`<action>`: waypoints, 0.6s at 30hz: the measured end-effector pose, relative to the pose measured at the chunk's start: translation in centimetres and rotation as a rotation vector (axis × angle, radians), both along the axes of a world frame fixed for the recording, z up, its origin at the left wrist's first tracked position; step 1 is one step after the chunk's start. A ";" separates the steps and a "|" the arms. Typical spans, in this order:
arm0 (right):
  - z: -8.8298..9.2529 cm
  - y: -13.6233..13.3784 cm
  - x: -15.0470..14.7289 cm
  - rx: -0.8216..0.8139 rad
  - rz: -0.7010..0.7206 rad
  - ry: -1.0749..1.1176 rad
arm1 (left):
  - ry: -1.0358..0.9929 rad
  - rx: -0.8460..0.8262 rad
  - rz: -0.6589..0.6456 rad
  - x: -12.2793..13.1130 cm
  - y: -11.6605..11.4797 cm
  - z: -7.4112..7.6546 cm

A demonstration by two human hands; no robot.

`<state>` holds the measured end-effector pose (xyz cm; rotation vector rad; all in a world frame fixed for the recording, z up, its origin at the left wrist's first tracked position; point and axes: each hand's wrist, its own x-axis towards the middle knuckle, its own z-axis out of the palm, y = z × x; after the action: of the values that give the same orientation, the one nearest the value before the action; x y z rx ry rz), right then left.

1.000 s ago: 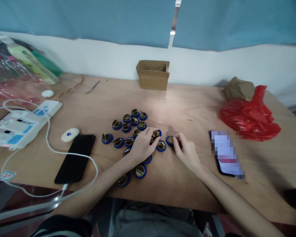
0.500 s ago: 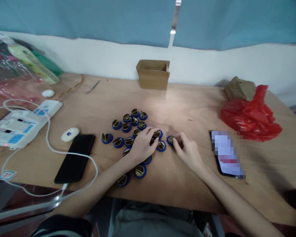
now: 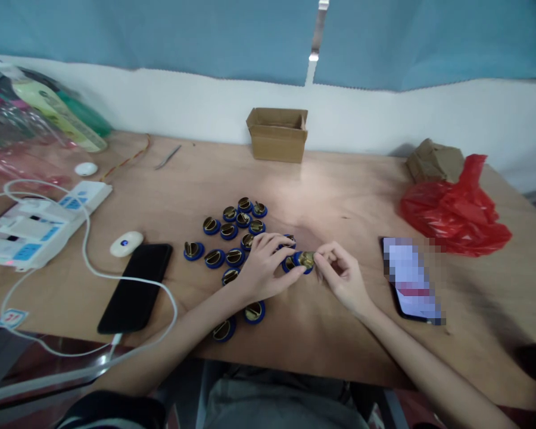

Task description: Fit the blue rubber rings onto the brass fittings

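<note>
Several small round blue discs with brass tops [image 3: 236,226] lie clustered on the wooden table [image 3: 339,190]. My left hand [image 3: 263,268] and my right hand [image 3: 342,277] meet over the right side of the cluster. Both pinch one blue and brass disc [image 3: 305,260], lifted slightly between their fingertips. Two more discs [image 3: 239,322] lie near my left wrist at the table's front edge.
A black phone [image 3: 136,286] on a white cable lies left, beside a white power strip [image 3: 36,226] and a white oval device [image 3: 125,243]. Another phone [image 3: 408,277] lies right. A red plastic bag [image 3: 455,211] and a small cardboard box [image 3: 277,134] sit farther back.
My right hand has lifted the disc it was touching, and my left hand has moved right off the cluster to pinch the same disc.
</note>
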<state>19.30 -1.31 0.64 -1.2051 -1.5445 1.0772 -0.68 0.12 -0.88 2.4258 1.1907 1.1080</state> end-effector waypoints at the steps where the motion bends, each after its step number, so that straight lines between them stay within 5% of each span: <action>1: 0.1 -0.1 -0.1 -0.003 0.016 0.005 | -0.006 -0.018 -0.026 0.0 0.0 0.0; 7: -0.2 -0.3 0.0 0.067 0.036 -0.063 | -0.141 -0.101 -0.131 0.0 0.0 -0.3; 13: -0.8 -0.6 0.1 0.211 0.035 -0.204 | -0.253 -0.286 -0.143 -0.1 -0.2 -0.4; 18: -1.0 -0.9 0.2 0.340 0.020 -0.224 | -0.275 -0.283 -0.136 0.0 -0.4 -0.2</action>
<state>19.51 -2.24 -0.36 -1.1018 -1.8280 0.6713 -0.71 -0.29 -1.07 2.0339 1.0033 1.1047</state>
